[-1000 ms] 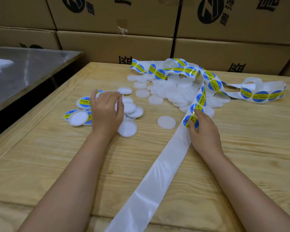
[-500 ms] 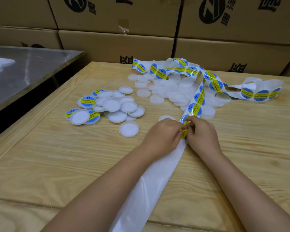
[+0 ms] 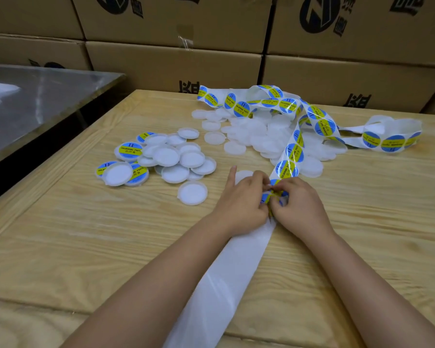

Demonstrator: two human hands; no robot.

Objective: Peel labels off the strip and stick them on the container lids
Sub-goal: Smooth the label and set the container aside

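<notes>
Stacked cardboard boxes (image 3: pixel 173 69) with black print are filling the far side. A pale wooden table (image 3: pixel 86 247) is taking up most of the view. A steel table (image 3: pixel 43 96) is standing off to the far left.

The label strip (image 3: pixel 226 277) is running from the near edge up the middle of the wooden table. Its near part is showing as bare white backing. Beyond the hands it is looping right and far, carrying round blue-and-yellow labels.

A pile of plain lids (image 3: pixel 256 131) is lying under and beside the far loops. A second group of lids (image 3: pixel 176 159) is sitting left of centre. A few labelled lids (image 3: pixel 129 150) are lying at its left edge. One single lid (image 3: pixel 192 193) is lying just near of that group.

I am watching both hands meeting at mid-table on the strip. The left hand (image 3: pixel 244 199) is pinching the label (image 3: pixel 274 195) where the printed run ends, with its index finger sticking out straight. The right hand (image 3: pixel 301 204) is gripping the strip at that same label, fingers curled tight. The label is crumpling between the two. I cannot tell how far it is lifting off the backing.
</notes>
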